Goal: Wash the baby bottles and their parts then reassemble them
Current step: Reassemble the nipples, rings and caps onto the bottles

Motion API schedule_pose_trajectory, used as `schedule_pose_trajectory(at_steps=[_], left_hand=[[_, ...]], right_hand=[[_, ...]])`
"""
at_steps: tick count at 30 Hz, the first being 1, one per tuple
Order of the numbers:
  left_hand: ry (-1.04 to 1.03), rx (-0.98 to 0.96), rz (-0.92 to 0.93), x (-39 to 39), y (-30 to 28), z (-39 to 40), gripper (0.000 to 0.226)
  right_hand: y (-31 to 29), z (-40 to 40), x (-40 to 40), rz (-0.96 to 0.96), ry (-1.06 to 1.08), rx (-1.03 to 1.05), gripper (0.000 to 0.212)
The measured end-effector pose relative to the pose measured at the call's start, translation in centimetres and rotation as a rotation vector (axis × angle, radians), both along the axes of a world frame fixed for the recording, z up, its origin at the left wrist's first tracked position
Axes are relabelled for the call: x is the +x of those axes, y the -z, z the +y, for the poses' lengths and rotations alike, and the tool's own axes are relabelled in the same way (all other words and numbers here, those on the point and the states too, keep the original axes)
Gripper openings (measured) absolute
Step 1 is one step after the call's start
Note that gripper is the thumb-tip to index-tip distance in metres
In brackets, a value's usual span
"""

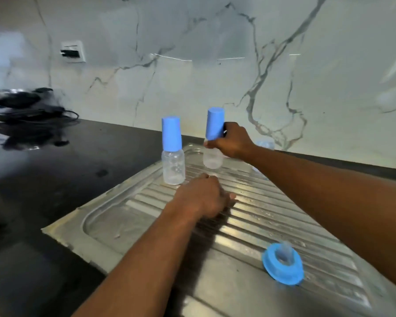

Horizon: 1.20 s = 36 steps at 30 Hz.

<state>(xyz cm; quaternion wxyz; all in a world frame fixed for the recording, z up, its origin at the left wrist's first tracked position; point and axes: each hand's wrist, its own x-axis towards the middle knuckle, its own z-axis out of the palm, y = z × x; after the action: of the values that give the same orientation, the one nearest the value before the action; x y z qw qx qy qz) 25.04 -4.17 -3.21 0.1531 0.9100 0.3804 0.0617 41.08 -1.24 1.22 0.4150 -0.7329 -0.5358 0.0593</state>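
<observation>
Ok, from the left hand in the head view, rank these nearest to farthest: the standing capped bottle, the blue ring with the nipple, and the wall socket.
1. Standing capped bottle, just beyond the left hand, slightly left.
2. Blue ring with the nipple, nearer the camera, to the right on the drainboard.
3. Wall socket, far up left.

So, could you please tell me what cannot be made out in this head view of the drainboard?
- Left hand: the back of the hand hides whatever its fingers hold, if anything.
- Clear object behind the right hand: partly hidden by the wrist, blurred.
- Dark items on the counter, far left: blurred, cut off by the edge.
</observation>
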Motion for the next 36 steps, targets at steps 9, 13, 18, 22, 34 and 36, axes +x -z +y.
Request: schedule_pose_trajectory(at_steps=[9, 13, 18, 22, 34, 36], left_hand=[[-0.026, 0.111, 0.066, 0.6, 0.4, -1.0, 0.056], [-0.022, 0.124, 0.043, 0.4, 0.1, -0.9, 0.052], [0.006, 0.108, 0.040, 0.4, -0.3, -1.2, 0.052], [-0.001, 0.106, 0.052, 0.5, -0.9, -1.7, 0.051], [0.039, 0.025, -0.353, -0.1, -0.8, -5.6, 0.006], [0.025, 0.016, -0.413, 0.2, -0.8, -6.0, 0.010]], right_hand=[[2.0, 6.4, 1.3, -0.001, 0.061, 0.010, 0.054], [2.5, 5.7, 1.3, 0.015, 0.070, -0.064, 0.067], [1.1, 0.9, 0.5, 0.008, 0.069, -0.074, 0.069], [-0.5, -7.5, 0.0, 0.041, -0.021, -0.046, 0.018], [1.3, -26.1, -6.1, -0.337, -0.343, -0.360, 0.048], [2.8, -26.2, -6.1, -0.319, -0.342, -0.316, 0.039]])
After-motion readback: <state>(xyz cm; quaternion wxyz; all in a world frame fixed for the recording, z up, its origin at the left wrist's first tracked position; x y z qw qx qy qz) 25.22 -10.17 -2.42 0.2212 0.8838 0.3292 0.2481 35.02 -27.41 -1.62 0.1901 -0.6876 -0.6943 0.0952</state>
